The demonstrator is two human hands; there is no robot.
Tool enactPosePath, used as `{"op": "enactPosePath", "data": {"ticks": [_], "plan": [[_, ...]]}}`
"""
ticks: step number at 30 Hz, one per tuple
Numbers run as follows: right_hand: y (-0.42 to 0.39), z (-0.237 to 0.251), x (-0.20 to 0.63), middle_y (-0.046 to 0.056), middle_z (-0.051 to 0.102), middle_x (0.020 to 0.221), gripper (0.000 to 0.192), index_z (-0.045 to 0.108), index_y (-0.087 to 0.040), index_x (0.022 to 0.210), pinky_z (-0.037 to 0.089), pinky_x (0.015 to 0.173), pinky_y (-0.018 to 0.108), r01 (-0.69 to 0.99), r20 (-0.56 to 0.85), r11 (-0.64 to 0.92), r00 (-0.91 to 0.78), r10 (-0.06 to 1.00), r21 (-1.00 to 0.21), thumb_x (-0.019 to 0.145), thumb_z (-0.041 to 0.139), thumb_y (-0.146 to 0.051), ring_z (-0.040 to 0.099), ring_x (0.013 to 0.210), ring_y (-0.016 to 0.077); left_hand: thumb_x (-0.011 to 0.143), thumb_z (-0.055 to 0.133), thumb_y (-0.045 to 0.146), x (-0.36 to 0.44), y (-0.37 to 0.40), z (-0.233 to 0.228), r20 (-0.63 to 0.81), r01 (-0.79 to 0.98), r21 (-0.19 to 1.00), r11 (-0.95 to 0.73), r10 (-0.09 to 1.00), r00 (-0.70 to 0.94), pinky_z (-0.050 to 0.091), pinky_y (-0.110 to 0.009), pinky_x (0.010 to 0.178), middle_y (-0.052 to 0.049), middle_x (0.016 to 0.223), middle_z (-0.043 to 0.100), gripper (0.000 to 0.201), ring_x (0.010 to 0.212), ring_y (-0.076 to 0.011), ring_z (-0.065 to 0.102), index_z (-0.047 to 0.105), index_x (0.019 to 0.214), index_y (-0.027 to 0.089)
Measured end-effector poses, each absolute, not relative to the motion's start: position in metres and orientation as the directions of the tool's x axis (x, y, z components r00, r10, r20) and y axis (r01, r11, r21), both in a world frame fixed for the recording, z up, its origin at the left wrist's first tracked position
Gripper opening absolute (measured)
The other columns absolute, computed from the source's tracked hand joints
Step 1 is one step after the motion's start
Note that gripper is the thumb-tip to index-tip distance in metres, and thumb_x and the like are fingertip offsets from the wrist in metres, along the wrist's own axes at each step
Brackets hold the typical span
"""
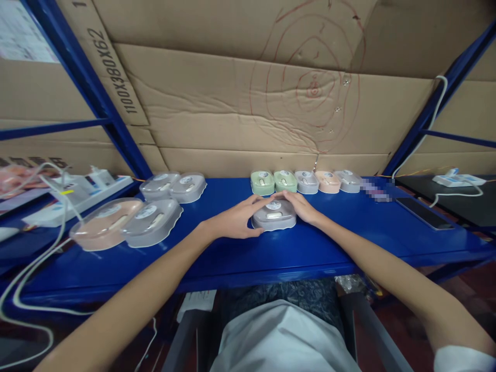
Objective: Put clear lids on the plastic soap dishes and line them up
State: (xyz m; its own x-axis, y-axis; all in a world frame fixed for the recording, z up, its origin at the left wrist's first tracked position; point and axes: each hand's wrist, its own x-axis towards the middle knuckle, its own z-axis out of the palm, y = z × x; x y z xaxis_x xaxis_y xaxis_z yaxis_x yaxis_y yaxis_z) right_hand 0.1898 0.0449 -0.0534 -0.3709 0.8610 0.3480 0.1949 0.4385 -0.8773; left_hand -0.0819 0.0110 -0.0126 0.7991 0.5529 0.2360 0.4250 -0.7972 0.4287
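Observation:
A grey rounded plastic box with a clear lid sits on the blue table in front of me. A round label and a pale oblong piece show on its top. Cupped about its left side is my left hand, thumb low at the front edge and fingers over the far top. From the other side my right hand lies along the box's right edge, its fingertips meeting the left hand's at the back. Behind my hands stands a row of similar small boxes, among them a green box and a peach box.
At the left are more lidded boxes, including a large peach one and a grey one. A white power strip with cables lies beyond them. A phone rests at the right. Cardboard walls the back of the blue table.

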Motion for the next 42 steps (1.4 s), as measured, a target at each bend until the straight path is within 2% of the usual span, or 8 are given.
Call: {"op": "enactPosePath", "data": {"ticks": [4,9,13,19,26,32,38,42], "plan": [[0.051,-0.057,0.190,0.010,0.081,0.122,0.076,0.080,-0.024,0.119,0.044,0.123,0.054,0.082,0.267,0.313,-0.350,0.898,-0.946,0.094,0.045,-0.087,0.071,0.125,0.0293,0.083,0.081,0.043,-0.092,0.013,0.004,0.180,0.501,0.368,-0.783,0.589,0.788,0.042,-0.053,0.119,-0.012,0.148,0.056,0.089,0.139,-0.0386,0.054,0.041,0.162,0.031],[0.053,-0.059,0.187,0.013,0.083,0.112,0.078,0.080,-0.021,0.111,0.055,0.110,0.050,0.057,0.253,0.283,-0.311,0.916,-0.957,0.092,0.047,-0.089,0.077,0.107,0.0268,0.075,0.083,0.048,-0.112,0.015,0.018,0.082,0.660,0.286,-0.694,0.704,0.705,0.050,-0.048,0.107,-0.011,0.140,0.063,0.082,0.127,-0.0390,0.062,0.050,0.147,0.028],[0.052,-0.057,0.186,0.013,0.083,0.110,0.078,0.079,-0.020,0.109,0.057,0.108,0.048,0.056,0.264,0.298,-0.333,0.905,-0.953,0.091,0.049,-0.089,0.078,0.104,0.0261,0.072,0.080,0.057,-0.123,0.020,0.020,0.007,0.830,0.174,-0.529,0.844,0.536,0.053,-0.046,0.099,-0.017,0.134,0.065,0.086,0.122,-0.0411,0.066,0.048,0.144,0.023],[0.053,-0.059,0.187,0.014,0.082,0.111,0.077,0.079,-0.020,0.109,0.056,0.109,0.050,0.064,0.289,0.331,-0.355,0.889,-0.941,0.091,0.050,-0.089,0.077,0.107,0.0271,0.083,0.064,0.073,-0.117,0.019,0.022,0.012,0.969,0.034,-0.244,0.970,0.243,0.053,-0.052,0.094,-0.030,0.133,0.066,0.089,0.121,-0.0511,0.067,0.046,0.147,0.012],[0.053,-0.060,0.187,0.013,0.082,0.111,0.078,0.079,-0.020,0.108,0.055,0.110,0.051,0.090,0.290,0.344,-0.369,0.883,-0.935,0.092,0.047,-0.090,0.077,0.108,0.0272,0.096,0.045,0.078,-0.107,0.023,0.009,0.124,0.980,-0.059,-0.189,0.973,0.195,0.049,-0.058,0.104,-0.035,0.140,0.061,0.091,0.130,-0.0527,0.062,0.042,0.151,0.005],[0.052,-0.060,0.187,0.014,0.081,0.110,0.078,0.079,-0.019,0.107,0.054,0.111,0.053,0.081,0.292,0.345,-0.376,0.879,-0.935,0.090,0.050,-0.090,0.076,0.108,0.0284,0.097,0.055,0.054,-0.109,0.034,-0.005,0.175,0.969,-0.075,-0.235,0.954,0.245,0.052,-0.052,0.100,-0.032,0.141,0.059,0.080,0.131,-0.0486,0.060,0.033,0.158,0.005],[0.054,-0.062,0.187,0.013,0.082,0.109,0.076,0.079,-0.020,0.105,0.055,0.109,0.051,0.068,0.297,0.344,-0.368,0.881,-0.936,0.088,0.054,-0.090,0.076,0.108,0.0278,0.103,0.052,0.053,-0.107,0.048,-0.021,0.291,0.963,-0.073,-0.258,0.919,0.268,0.052,-0.047,0.100,-0.027,0.137,0.062,0.078,0.128,-0.0436,0.063,0.028,0.161,0.007],[0.055,-0.063,0.187,0.013,0.082,0.109,0.074,0.079,-0.020,0.106,0.055,0.109,0.050,0.067,0.299,0.346,-0.369,0.880,-0.936,0.089,0.055,-0.088,0.076,0.108,0.0277,0.104,0.056,0.054,-0.103,0.053,-0.024,0.350,0.971,-0.106,-0.214,0.906,0.238,0.054,-0.044,0.093,-0.024,0.126,0.070,0.070,0.118,-0.0416,0.069,0.037,0.153,0.007]]}}
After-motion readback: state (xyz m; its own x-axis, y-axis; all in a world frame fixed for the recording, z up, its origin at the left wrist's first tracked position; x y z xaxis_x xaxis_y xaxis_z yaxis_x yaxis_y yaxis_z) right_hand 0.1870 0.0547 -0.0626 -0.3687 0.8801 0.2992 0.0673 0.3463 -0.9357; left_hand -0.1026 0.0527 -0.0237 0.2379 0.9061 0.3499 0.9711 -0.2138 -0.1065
